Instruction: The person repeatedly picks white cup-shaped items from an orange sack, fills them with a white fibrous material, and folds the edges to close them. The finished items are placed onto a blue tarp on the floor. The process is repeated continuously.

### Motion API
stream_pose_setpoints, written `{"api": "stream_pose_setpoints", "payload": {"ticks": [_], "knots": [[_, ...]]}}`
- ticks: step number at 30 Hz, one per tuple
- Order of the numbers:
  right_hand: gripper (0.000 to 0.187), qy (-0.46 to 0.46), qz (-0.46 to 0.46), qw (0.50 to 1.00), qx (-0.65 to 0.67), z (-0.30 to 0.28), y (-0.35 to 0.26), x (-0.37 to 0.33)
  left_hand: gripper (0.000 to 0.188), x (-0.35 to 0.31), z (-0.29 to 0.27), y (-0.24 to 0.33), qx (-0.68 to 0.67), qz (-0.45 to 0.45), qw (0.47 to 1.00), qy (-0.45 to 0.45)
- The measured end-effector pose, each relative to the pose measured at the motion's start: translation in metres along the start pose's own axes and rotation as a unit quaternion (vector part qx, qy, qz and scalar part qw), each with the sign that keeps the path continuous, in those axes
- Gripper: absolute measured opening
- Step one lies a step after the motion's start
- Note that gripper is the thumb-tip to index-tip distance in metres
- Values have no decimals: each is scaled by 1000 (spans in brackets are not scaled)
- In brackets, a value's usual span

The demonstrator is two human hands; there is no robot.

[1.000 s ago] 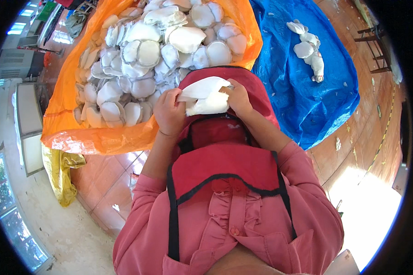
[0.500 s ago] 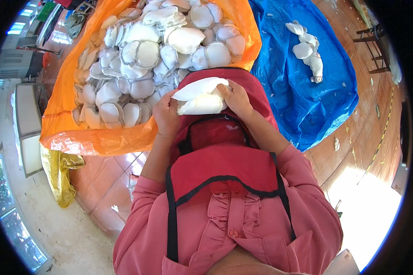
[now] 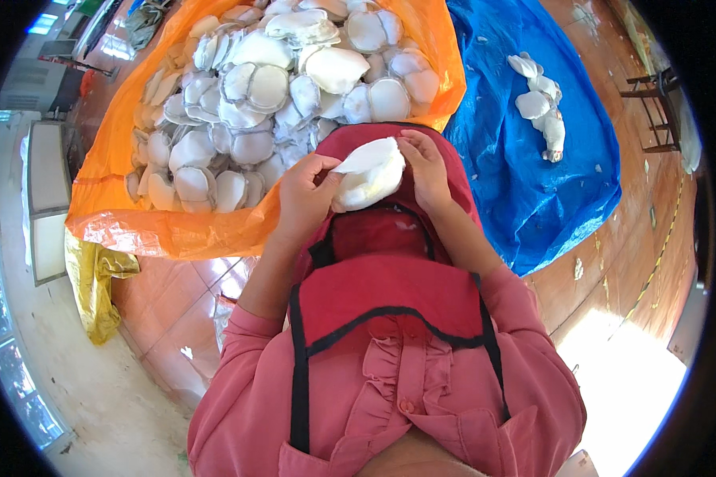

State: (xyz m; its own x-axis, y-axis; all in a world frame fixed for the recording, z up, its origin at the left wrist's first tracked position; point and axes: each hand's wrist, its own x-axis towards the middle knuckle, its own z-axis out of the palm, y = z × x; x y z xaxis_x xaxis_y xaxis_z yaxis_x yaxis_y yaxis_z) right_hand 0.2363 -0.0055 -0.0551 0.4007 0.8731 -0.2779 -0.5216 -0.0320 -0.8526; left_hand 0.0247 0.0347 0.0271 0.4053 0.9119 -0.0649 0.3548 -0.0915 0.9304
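A soft white padded piece (image 3: 371, 176), oval and folded open along one side, hangs over my red-aproned lap. Pale cream stuffing or lining shows inside its opening. My left hand (image 3: 307, 191) pinches its left end between thumb and fingers. At the upper right edge, my right hand (image 3: 426, 168) grips it with bent fingers. Just beyond my hands, a large heap of similar white padded pieces (image 3: 254, 87) fills an orange plastic sheet or bag (image 3: 167, 240); many have two rounded lobes.
On the right a blue plastic sheet (image 3: 497, 191) lies spread, with a few white pieces (image 3: 545, 115) on it. A yellow sack (image 3: 95, 290) rests on the tiled floor at left. A dark wooden chair or stool (image 3: 652, 107) stands at far right.
The white piece has tilted, its right end now higher and its opening turned toward the right. My left hand has shifted right along it, and my right hand has moved slightly outward.
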Motion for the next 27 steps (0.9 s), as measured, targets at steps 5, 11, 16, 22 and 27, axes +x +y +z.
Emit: {"api": "stream_pose_setpoints", "payload": {"ticks": [5, 11, 16, 22, 27], "knots": [[14, -134, -213, 963, -93, 13, -42, -21, 15, 2, 6, 13, 97, 33, 994, 40], [15, -235, -365, 825, -362, 28, -66, -31, 21, 9, 12, 16, -120, -105, 987, 11], [21, -238, -360, 801, -415, 24, -70, -31, 19, 9, 12, 15, -293, -185, 938, -30], [24, -248, -375, 777, -441, 13, -68, -27, 14, 8, 13, 14, -321, -191, 924, -85], [21, -254, -357, 780, -446, 16, -68, -31, 9, 10, 13, 2, -333, -205, 914, -108]]}}
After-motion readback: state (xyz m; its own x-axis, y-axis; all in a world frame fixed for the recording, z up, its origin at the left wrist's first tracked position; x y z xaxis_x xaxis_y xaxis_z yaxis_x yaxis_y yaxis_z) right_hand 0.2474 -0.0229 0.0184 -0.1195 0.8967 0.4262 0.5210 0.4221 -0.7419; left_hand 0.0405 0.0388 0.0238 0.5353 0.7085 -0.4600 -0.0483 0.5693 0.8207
